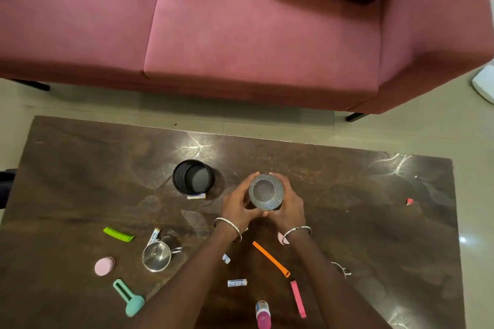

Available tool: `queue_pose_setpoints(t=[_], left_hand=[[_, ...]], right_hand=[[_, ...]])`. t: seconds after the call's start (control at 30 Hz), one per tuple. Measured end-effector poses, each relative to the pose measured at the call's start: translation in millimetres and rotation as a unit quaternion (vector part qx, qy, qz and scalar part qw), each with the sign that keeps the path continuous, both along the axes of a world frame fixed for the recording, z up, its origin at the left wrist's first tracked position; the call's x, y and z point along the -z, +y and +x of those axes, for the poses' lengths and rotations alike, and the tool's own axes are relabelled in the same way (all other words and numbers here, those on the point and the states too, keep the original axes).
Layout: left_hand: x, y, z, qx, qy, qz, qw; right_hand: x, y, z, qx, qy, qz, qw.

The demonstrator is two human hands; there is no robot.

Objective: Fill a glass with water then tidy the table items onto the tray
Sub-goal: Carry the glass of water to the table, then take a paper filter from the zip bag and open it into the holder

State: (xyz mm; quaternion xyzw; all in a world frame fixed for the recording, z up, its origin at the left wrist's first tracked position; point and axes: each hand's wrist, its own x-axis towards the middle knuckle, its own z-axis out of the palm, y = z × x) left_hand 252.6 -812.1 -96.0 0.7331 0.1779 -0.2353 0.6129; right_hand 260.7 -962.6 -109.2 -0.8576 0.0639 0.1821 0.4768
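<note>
— Where's the round metal pot (263, 191)?
— Upright near the middle of the surface (80, 168), just right of the black mesh holder (192, 177); the left grip (238, 204) and right grip (290, 205) each curl round one side, fingertips nearly meeting at the far wall and thumbs at the near one
— How will it handle?
— It's rigid, smooth metal, so likely slick; I can't tell how much water is inside, but if full it's probably heavy and will slosh, so two grips on the belly, below the narrower mouth, seem right
— And the cup to fill?
— The steel mug (156, 257) stands mouth up, well left and nearer the person; it looks light enough to tip if the pot knocks it, and no tray is in view
</note>
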Motion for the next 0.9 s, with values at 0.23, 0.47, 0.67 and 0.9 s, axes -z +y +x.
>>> queue_pose_setpoints(t=[0.23, 0.47, 0.67, 0.9], left_hand=[[11.0, 1.1, -2.2, 0.015, 0.004, -0.006, 1.0], [-15.2, 10.4, -19.4, 0.004, 0.035, 0.037, 0.999], [-84.5, 43.8, -60.3, -0.019, -0.004, 0.102, 0.995], [-146.6, 78.7, -127.6, -0.099, -0.029, 0.158, 0.982]], right_hand=[[4.1, 2.0, -3.7, 0.02, 0.004, -0.011, 1.0], [-14.0, -1.9, -3.9, 0.053, 0.108, -0.076, 0.99], [-77.6, 2.4, -39.4, 0.163, 0.082, -0.1, 0.978], [-142.3, 48.7, -108.7, 0.109, 0.008, -0.111, 0.988]])
